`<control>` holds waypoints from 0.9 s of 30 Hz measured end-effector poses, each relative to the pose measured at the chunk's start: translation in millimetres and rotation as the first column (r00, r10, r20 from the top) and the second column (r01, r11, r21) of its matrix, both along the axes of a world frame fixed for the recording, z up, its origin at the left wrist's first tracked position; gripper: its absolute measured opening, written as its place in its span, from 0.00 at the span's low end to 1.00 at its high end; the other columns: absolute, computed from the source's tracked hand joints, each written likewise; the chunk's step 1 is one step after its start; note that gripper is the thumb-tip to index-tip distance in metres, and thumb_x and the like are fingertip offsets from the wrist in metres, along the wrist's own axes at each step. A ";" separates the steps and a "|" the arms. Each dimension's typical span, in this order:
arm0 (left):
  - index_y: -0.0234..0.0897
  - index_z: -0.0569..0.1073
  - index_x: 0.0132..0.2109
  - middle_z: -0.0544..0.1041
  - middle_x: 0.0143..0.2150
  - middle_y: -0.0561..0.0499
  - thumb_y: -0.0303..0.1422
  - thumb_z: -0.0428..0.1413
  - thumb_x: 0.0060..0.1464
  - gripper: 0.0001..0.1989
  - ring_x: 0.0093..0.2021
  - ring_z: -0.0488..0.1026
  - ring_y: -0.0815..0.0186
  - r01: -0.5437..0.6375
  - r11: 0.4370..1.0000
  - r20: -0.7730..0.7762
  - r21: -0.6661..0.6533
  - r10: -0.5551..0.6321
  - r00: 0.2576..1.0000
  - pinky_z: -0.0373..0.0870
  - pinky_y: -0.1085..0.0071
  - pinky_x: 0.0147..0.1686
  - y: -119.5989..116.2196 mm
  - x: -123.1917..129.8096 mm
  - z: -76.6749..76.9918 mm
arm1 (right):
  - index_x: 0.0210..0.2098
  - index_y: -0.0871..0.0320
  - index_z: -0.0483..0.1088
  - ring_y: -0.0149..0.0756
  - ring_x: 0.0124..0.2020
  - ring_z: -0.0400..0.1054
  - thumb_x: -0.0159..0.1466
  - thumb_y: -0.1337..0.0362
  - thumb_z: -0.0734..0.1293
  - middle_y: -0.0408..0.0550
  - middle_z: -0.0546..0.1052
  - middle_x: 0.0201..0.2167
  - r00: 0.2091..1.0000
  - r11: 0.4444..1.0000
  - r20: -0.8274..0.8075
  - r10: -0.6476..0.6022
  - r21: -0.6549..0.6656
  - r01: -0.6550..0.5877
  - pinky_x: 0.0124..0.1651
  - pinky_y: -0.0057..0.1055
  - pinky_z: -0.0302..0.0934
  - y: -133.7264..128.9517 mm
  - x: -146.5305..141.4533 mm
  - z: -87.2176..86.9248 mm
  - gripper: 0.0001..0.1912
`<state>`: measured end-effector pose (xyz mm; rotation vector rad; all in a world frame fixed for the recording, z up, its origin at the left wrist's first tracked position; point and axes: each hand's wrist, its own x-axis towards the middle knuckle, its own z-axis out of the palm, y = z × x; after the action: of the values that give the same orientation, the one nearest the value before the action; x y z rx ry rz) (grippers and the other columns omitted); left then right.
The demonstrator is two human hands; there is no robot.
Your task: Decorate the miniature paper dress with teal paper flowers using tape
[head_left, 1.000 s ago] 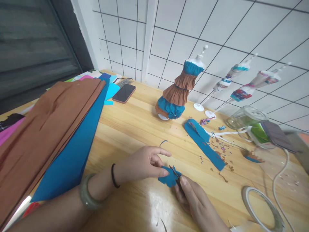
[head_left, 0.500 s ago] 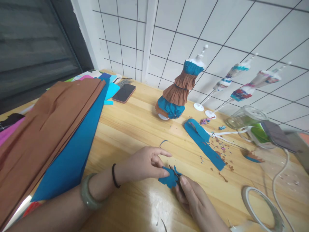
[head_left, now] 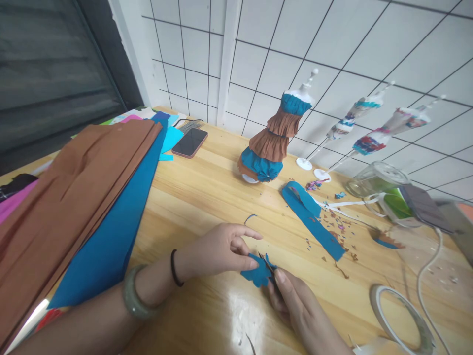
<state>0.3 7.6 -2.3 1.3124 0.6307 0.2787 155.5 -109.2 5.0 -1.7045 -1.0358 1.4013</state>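
Observation:
Between the thumb and fingers of my left hand (head_left: 221, 249) is a small piece of blue crepe paper (head_left: 254, 277) with a scalloped edge. My right hand (head_left: 295, 301) is closed around a pair of small dark scissors (head_left: 272, 271); their handles are mostly hidden by the fingers. The blades lie across the paper's right side, where a small flap sticks up. Beyond my hands stands a mini dress form (head_left: 277, 135) wearing ruffled brown and blue paper tiers. A folded blue paper strip (head_left: 318, 222) lies on the table to the right, among tiny scraps.
Large brown paper sheets (head_left: 74, 182) over blue paper (head_left: 107, 246) cover the left side. A phone (head_left: 190, 142) lies behind them. Two more dress forms (head_left: 356, 116), a glass jar (head_left: 377, 177), a tape roll (head_left: 401, 318) and a white cable (head_left: 421, 276) are on the right.
The blue paper piece has shifted and turned slightly to the left against the scissors. Both hands stay almost in place.

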 end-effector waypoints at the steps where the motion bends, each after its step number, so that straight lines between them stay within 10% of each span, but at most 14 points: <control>1: 0.35 0.67 0.52 0.72 0.25 0.55 0.32 0.60 0.45 0.25 0.26 0.68 0.72 0.000 1.000 0.003 0.001 0.000 1.000 0.63 0.75 0.30 0.2 -0.2 0.2 | 0.22 0.56 0.56 0.28 0.21 0.47 0.59 0.41 0.55 0.38 0.55 0.19 1.000 1.000 0.003 0.013 0.007 -0.013 0.24 0.25 0.46 0.2 0.6 -0.4 0.25; 27: 0.33 0.66 0.52 0.72 0.25 0.56 0.32 0.60 0.45 0.26 0.26 0.67 0.73 -0.023 1.000 0.001 0.018 0.023 1.000 0.64 0.75 0.31 2.0 -1.7 2.6 | 0.21 0.56 0.54 0.28 0.21 0.45 0.62 0.44 0.53 0.38 0.53 0.19 0.996 0.996 0.002 0.086 0.032 -0.086 0.23 0.27 0.43 0.9 2.5 -2.7 0.24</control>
<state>-1.3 9.6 0.3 1.3231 0.6447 0.3043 157.9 -108.3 2.2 -1.6545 -1.1379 1.4306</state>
